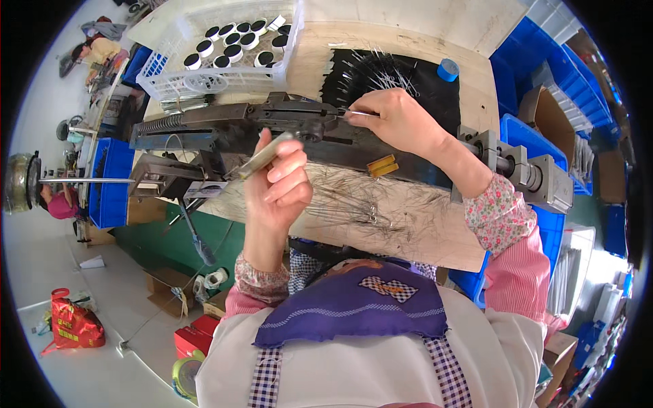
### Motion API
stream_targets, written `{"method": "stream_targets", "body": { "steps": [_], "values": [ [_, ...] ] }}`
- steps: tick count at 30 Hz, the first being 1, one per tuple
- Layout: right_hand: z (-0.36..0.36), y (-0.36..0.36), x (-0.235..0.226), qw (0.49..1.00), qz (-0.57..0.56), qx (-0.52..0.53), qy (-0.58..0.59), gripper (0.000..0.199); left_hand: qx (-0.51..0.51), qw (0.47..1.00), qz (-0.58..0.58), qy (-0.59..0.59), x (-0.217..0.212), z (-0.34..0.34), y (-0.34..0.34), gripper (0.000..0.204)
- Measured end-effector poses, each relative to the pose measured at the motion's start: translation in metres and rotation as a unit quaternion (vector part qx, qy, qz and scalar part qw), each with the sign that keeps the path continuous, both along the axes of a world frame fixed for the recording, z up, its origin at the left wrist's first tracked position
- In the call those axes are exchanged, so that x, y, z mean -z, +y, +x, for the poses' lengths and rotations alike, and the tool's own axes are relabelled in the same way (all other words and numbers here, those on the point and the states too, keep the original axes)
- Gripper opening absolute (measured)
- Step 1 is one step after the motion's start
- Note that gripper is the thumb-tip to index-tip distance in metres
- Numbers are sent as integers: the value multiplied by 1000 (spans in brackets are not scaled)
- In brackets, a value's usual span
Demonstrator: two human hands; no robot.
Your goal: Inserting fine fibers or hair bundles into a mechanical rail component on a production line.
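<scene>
My left hand (280, 187) is closed around a slanted, worn metal bar (262, 158) in front of the bench machine; whether the bar joins the machine is hard to see. The long dark metal machine (224, 122) has a coil spring at its left end. At the machine's jaw, my right hand (401, 119) pinches a thin metal rod (364, 113) between thumb and fingertips, its left end reaching the jaw. Behind that hand, many thin metal wires (381, 75) lie fanned out on a black mat (435, 102). More loose wires (347, 207) lie scattered nearer me.
A clear plastic crate (153, 81) of white, black-topped round pieces stands at the back left. Blue tape (447, 69) sits on the mat's far right. A small yellow block (383, 166) lies before the machine. A metal shaft assembly (517, 166) and blue bins (571, 81) stand right.
</scene>
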State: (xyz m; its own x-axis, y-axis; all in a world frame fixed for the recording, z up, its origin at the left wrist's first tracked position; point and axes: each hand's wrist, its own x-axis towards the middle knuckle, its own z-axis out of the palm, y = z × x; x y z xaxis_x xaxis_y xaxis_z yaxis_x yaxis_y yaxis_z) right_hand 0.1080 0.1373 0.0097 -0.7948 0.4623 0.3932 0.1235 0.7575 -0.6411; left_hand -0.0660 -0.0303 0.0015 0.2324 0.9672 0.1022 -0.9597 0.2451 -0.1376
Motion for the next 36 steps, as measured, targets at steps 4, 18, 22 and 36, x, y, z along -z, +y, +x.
{"method": "stream_targets", "body": {
  "steps": [4, 18, 22, 36],
  "values": [
    [2, 3, 6, 999, 36, 4, -7, 15, 9, 997, -55, 53, -35, 19, 5, 50],
    [38, -68, 22, 982, 162, 52, -87, 25, -285, 669, -365, 581, 80, -63, -73, 35],
    [43, -41, 75, 975, 109, 113, -155, 20, -373, 433, -365, 735, 43, -82, -128, 26],
    [55, -43, 69, 978, 112, 127, -124, 13, -271, 665, -328, 613, 74, -78, -81, 48]
  ]
}}
